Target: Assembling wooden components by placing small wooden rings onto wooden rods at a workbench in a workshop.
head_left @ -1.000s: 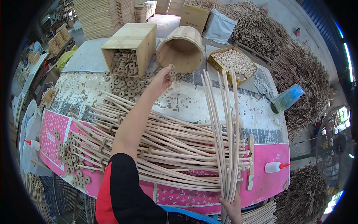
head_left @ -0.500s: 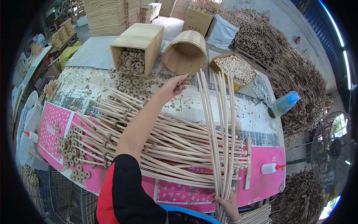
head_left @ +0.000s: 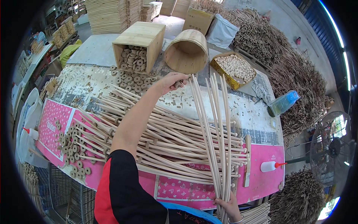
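Observation:
My right hand (head_left: 228,207) at the table's near edge grips the lower end of a bundle of long thin wooden rods (head_left: 213,127) that fans out away from me. My left hand (head_left: 170,81) is stretched out over the table, its fingers closed on a small wooden ring beside the far tips of the bundle. A big heap of rods with small pieces on their ends (head_left: 156,134) lies across the table under my left arm. A square wooden box (head_left: 143,35) on its side spills wooden rings (head_left: 130,74) just left of my left hand.
A round wooden bucket (head_left: 188,48) lies on its side at the back, next to a yellow tray of wooden beads (head_left: 235,69). More rings (head_left: 71,138) lie on the pink mat at the left. A white glue bottle (head_left: 270,166), a blue bottle (head_left: 283,103) and a fan (head_left: 330,147) stand at the right.
My left hand has drawn back from the spilled rings by the bucket toward the tips of the held rods. The right hand keeps its hold on the bundle.

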A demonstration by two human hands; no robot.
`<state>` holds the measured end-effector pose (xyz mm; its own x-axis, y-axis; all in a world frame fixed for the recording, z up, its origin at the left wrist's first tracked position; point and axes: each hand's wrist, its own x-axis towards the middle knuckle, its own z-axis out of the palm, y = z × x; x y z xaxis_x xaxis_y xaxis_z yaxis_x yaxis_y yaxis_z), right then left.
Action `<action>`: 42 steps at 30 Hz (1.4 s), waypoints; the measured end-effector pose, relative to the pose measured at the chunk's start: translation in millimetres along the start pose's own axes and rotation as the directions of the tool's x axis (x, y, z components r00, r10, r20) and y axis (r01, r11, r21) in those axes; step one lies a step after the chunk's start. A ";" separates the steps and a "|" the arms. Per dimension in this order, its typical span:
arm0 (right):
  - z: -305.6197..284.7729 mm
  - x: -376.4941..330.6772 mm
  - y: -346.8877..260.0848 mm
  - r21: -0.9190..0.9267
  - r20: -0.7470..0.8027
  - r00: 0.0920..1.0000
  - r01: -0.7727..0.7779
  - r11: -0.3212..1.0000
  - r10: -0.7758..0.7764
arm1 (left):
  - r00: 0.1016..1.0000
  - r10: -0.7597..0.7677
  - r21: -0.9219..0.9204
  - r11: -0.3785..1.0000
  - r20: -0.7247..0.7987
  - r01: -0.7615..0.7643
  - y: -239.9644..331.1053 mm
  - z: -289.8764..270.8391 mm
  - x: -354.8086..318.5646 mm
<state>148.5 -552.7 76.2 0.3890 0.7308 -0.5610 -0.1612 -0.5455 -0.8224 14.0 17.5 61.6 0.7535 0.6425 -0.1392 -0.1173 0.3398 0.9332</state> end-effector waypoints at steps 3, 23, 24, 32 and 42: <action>0.6 -2.2 -3.2 0.011 -0.004 1.000 -0.018 1.000 0.018 | 0.999 -0.036 0.104 0.994 0.038 0.032 2.3 -3.2 -4.2; 7.8 19.8 -6.0 -0.297 -0.177 0.919 0.291 0.909 -0.351 | 0.942 -0.037 -0.321 0.944 -0.332 -0.076 -20.7 -18.3 -74.3; 8.7 19.2 -5.7 -0.295 -0.168 0.922 0.291 0.910 -0.350 | 0.917 -0.055 -0.353 0.931 -0.396 -0.096 -10.1 -14.4 -81.0; 17.0 7.6 -7.4 -0.375 -0.085 0.960 0.217 0.902 -0.266 | 0.919 0.053 -0.440 0.866 -0.390 -0.237 -19.9 -48.6 -81.0; 17.6 10.7 -2.2 -0.432 -0.042 0.964 0.221 0.874 -0.264 | 0.808 0.206 -0.134 0.935 -0.551 -0.330 -25.5 -31.3 -77.6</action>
<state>137.1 -536.4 70.3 0.4557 0.8309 -0.3192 0.3369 -0.4929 -0.8022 -61.7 -19.5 38.3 0.2283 0.9681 -0.1030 -0.4447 0.1978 0.8736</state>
